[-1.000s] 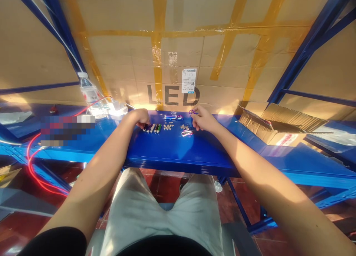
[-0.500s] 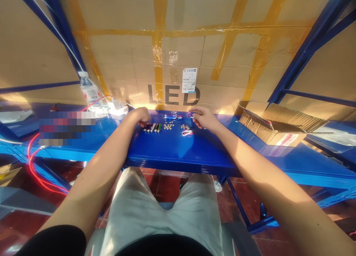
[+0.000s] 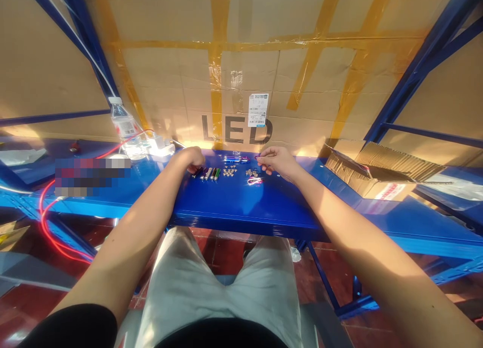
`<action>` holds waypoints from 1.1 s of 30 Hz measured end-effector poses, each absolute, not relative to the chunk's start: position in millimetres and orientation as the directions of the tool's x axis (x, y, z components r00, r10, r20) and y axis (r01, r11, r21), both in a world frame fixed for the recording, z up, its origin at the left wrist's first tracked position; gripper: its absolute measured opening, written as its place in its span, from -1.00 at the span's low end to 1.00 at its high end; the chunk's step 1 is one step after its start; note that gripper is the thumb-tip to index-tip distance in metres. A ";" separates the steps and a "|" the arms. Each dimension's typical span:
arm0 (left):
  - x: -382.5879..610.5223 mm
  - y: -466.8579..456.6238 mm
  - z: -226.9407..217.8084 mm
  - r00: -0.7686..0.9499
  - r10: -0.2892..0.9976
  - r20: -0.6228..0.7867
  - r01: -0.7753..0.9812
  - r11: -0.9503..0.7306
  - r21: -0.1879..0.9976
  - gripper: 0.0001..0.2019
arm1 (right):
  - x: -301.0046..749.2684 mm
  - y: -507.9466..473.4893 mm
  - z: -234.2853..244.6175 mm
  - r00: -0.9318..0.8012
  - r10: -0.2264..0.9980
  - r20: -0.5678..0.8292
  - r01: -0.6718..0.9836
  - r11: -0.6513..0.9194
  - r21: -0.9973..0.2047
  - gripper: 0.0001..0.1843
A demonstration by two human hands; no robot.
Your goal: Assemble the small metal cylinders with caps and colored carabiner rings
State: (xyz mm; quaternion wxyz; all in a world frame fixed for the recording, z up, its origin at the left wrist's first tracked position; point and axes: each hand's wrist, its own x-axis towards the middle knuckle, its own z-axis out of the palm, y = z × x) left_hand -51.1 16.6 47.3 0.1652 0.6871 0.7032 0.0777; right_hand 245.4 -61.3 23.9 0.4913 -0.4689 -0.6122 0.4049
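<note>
My left hand (image 3: 192,158) is closed, fingers curled down at the left end of a row of small coloured metal tubes (image 3: 212,174). What its fingertips grip, if anything, is hidden. My right hand (image 3: 278,162) pinches a small purple loop (image 3: 258,156), thin like a cord or ring, just above the tabletop. Between the hands lie several blue metal tubes (image 3: 234,159), a cluster of small metal fittings (image 3: 229,171), a second pile of small metal parts (image 3: 251,172), and a pinkish-purple bundle of cord loops (image 3: 255,182).
The blue metal table (image 3: 241,212) has a front edge above my lap. A water bottle (image 3: 126,129) and a white power strip (image 3: 161,147) stand at left, with a red cable (image 3: 46,207). An open cardboard box (image 3: 377,174) sits at right. A large carton (image 3: 169,86) forms the back.
My right hand has shifted slightly, its fingers lower and drawn closer together around the purple loop. My left hand stays by the tube row. The whole view has moved very slightly.
</note>
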 end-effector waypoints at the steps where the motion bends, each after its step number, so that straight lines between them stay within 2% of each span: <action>1: -49.4 14.1 48.2 -0.004 0.985 -0.174 0.928 0.069 0.366 -0.86 | 245.1 -62.3 24.6 -0.075 0.974 0.212 0.187 0.222 -0.957 -0.69; 3: -46.4 10.2 50.2 0.000 0.969 -0.247 0.897 0.109 0.427 -0.90 | 244.5 -64.2 25.8 -0.067 0.978 0.197 0.214 0.207 -0.955 -0.70; 6: -44.3 8.0 51.8 0.003 0.964 -0.264 0.873 0.127 0.471 -0.91 | 243.9 -65.1 26.2 -0.066 0.976 0.205 0.254 0.215 -0.943 -0.74; 15: -48.7 14.9 46.7 0.088 0.970 -0.227 0.885 0.028 0.464 -0.76 | 246.9 -60.9 23.8 -0.079 0.962 0.261 0.271 0.273 -0.923 -0.74; 19: -49.3 15.4 45.9 0.042 0.971 -0.236 0.875 0.078 0.478 -0.81 | 247.1 -62.4 25.1 -0.072 0.970 0.232 0.285 0.243 -0.927 -0.71; 24: -50.2 17.0 45.9 0.035 0.971 -0.236 0.885 0.080 0.459 -0.84 | 245.1 -65.5 25.0 -0.168 0.968 0.188 0.311 0.233 -0.921 -0.71; 28: -50.3 18.6 45.6 -0.010 0.968 -0.251 0.875 0.130 0.465 -0.91 | 242.9 -64.7 21.8 -0.225 0.953 0.205 0.370 0.278 -0.886 -0.81; 33: -50.4 23.9 44.5 -0.039 0.972 -0.231 0.892 0.138 0.430 -0.87 | 244.0 -59.4 18.9 -0.247 0.931 0.269 0.417 0.352 -0.838 -0.87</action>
